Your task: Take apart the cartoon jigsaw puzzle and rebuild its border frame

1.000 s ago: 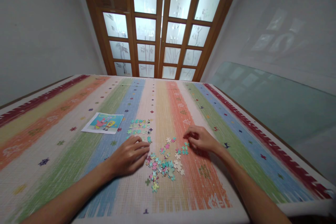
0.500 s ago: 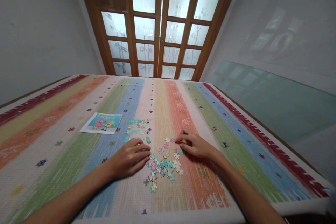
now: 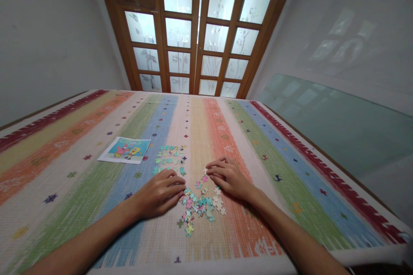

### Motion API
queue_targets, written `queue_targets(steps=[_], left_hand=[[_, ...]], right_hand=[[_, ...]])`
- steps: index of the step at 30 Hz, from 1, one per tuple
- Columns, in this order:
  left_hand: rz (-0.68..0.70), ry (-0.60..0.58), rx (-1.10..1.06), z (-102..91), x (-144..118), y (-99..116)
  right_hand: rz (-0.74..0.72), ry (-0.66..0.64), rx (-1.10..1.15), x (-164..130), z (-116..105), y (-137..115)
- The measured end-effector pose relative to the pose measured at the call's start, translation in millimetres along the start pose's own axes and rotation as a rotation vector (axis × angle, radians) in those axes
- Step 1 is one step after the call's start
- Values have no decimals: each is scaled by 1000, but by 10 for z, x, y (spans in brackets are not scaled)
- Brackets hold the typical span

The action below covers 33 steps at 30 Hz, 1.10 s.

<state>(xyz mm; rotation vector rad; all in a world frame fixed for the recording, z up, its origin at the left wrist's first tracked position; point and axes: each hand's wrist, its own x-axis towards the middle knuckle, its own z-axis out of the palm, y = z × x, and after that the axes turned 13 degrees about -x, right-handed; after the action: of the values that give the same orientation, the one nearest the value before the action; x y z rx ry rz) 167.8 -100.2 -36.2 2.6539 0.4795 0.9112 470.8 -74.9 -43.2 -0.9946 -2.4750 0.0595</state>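
A loose pile of jigsaw puzzle pieces (image 3: 201,206) in pink, teal and yellow lies between my hands, some pieces with their pale backs up. My left hand (image 3: 164,191) rests at the pile's left edge, palm down, fingers loosely bent; its thumb is hidden. My right hand (image 3: 227,176) is over the pile's upper right, fingers a little apart. Its fingertips are beside a pale piece (image 3: 205,171) and a pink piece (image 3: 204,178); no held piece shows. Beyond my left hand, several rows of teal and green puzzle pieces (image 3: 169,154) are laid out, the nearest partly behind my knuckles.
A printed cartoon picture (image 3: 129,149) lies flat to the left of the rows. The striped tablecloth (image 3: 106,206) covers the table. Wooden doors with frosted panes (image 3: 179,32) stand at the far end, and a glass panel (image 3: 338,116) leans along the right wall.
My right hand has moved left over the pile's upper edge, covering pieces that showed before. My left hand stays in about the same place.
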Motion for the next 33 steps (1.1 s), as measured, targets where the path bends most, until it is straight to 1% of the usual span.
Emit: queue_targets(steps=[2, 6, 13, 17, 20, 26, 29, 33], left_hand=[[0, -2, -7, 7, -10, -5], [-4, -2, -44, 17, -16, 9], [17, -10, -68, 15, 23, 54], [17, -13, -61, 19, 29, 57], [17, -4, -67, 16, 46, 88], [1, -28, -125, 29, 95, 213], [9, -50, -136, 69, 118, 283], [-71, -40, -121, 179, 180, 392]], right_hand=[[-4, 21, 33, -7, -1, 7], [0, 16, 95, -5, 4, -8], [22, 39, 67, 31, 13, -56], [-43, 70, 26, 47, 25, -71], [-78, 58, 44, 45, 35, -63], [-13, 39, 30, 30, 20, -65], [60, 44, 49, 21, -18, -72], [168, 32, 67, 2, -91, -38]])
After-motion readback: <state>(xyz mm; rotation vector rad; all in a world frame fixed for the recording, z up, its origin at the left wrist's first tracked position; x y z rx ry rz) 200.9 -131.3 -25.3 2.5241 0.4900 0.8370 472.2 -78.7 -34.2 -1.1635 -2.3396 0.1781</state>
